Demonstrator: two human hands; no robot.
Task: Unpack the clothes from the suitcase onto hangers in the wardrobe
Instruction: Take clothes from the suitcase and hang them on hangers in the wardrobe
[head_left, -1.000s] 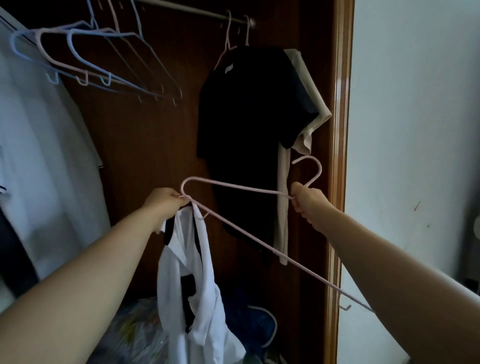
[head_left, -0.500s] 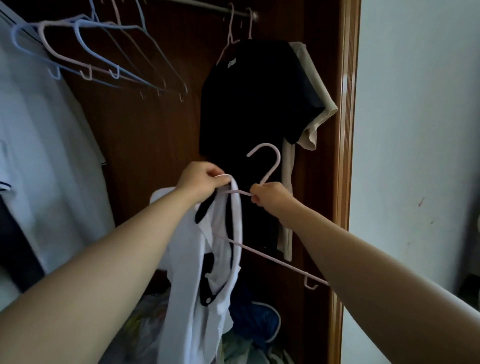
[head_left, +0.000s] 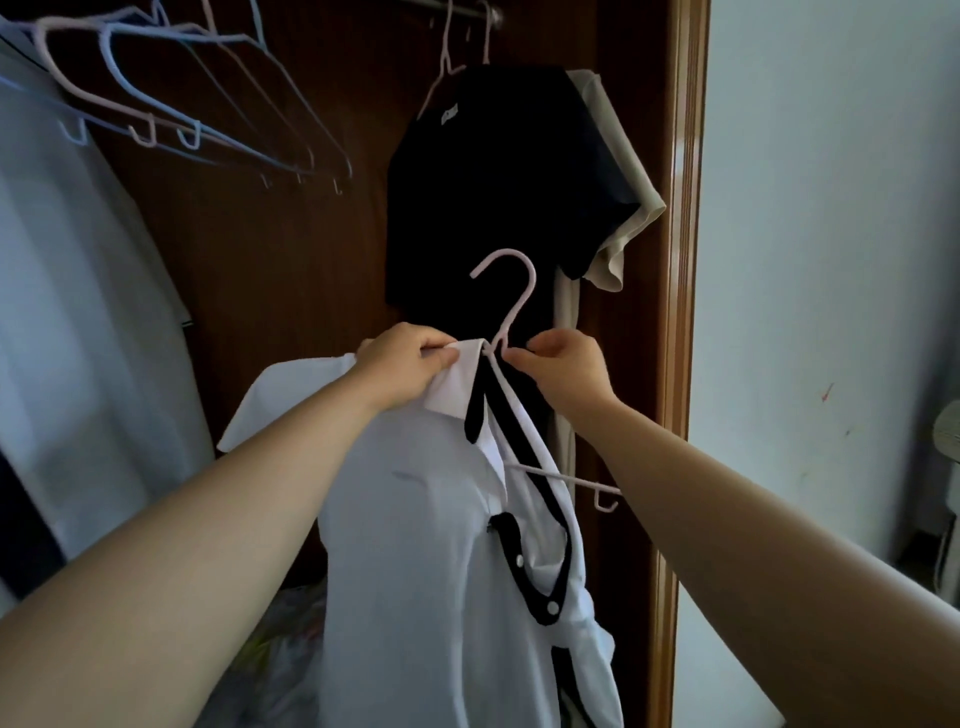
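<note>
The white shirt (head_left: 415, 545) with black trim is now mostly on the pink hanger (head_left: 511, 312); a second ago it just dangled off one end. It's held up in front of the open wardrobe (head_left: 291, 249), below the rail. Left hand (head_left: 410, 366) is pinched on the collar, right hand (head_left: 563, 366) on the hanger's neck (right shoulder looks unthreaded, bare arm poking out). So nearly ready to hang beside the black top (head_left: 498, 182).

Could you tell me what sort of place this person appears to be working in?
Most likely a bedroom or dressing area at home, at an open wooden wardrobe. A rail carries empty hangers and a hung black shirt, and a plain painted wall stands beside the frame.
</note>
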